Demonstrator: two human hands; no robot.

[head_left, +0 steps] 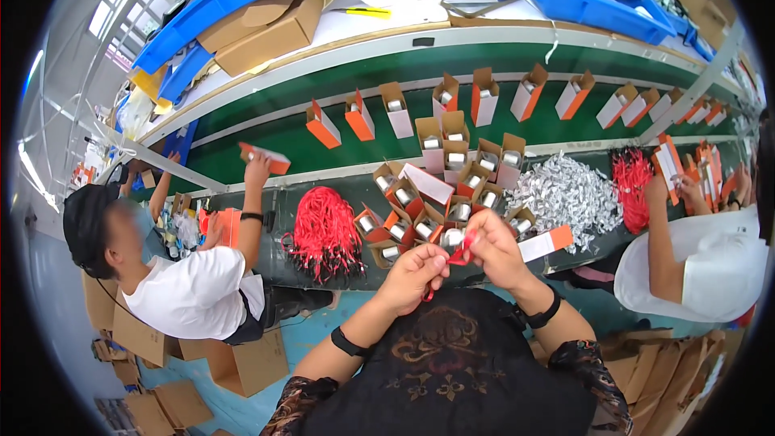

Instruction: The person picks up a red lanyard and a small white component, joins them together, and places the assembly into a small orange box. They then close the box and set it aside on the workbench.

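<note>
In front of my chest, my left hand point(413, 276) pinches a thin red cord point(460, 256), one loop of which hangs below its fingers. My right hand point(499, 249) grips the same cord just to the right, its fingers closed. Just beyond my hands stands a cluster of open orange-and-white boxes point(432, 186) with silvery-white items showing inside; my right hand covers part of it. A pile of red cords point(327, 230) with black ends lies to the left. To the right is a heap of small silvery packets point(561, 198). Beside my right wrist lies an orange-and-white box point(546, 244).
A row of open boxes point(484, 101) stands on the green belt point(274, 136) beyond the bench. Another person point(182, 274) works at the left, holding a box; a second person point(686, 266) works at the right. Blue trays point(234, 4) rest on the shelf above. Cardboard cartons point(246, 363) stand on the floor.
</note>
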